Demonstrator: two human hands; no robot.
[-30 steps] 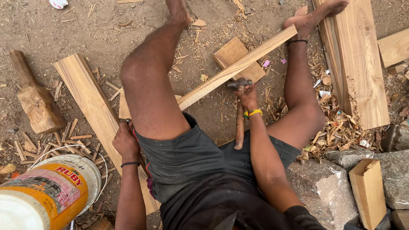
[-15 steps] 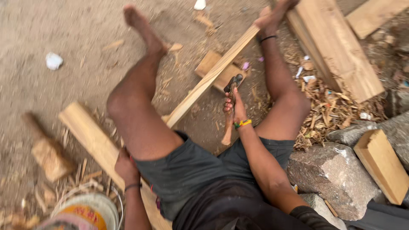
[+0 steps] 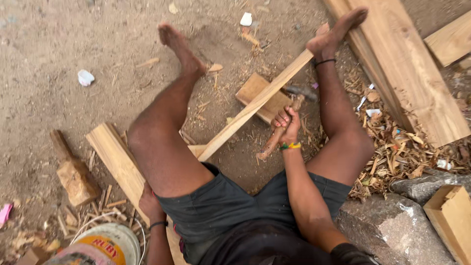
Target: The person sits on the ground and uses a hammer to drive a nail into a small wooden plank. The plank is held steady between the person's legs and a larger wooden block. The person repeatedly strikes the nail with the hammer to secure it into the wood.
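Nearest me, a plastic bucket [image 3: 105, 245] with a wire handle stands by my left hip, its contents hidden, and my left hand [image 3: 148, 203] presses down on a flat plank [image 3: 115, 162] lying on the ground; I cannot tell how far its fingers curl. My right hand [image 3: 287, 122] is wrapped tight round the wooden handle of a hammer [image 3: 287, 115], its head just beside a long wooden strip [image 3: 255, 105] that slants between my legs over a small wooden block [image 3: 252, 88]. Farther out lie bare sandy earth [image 3: 73, 39], shavings and wide boards [image 3: 407, 73].

Pale tan wood strip [image 3: 255, 105], dark grey shorts [image 3: 221, 206], yellow-green wristband [image 3: 290, 145].
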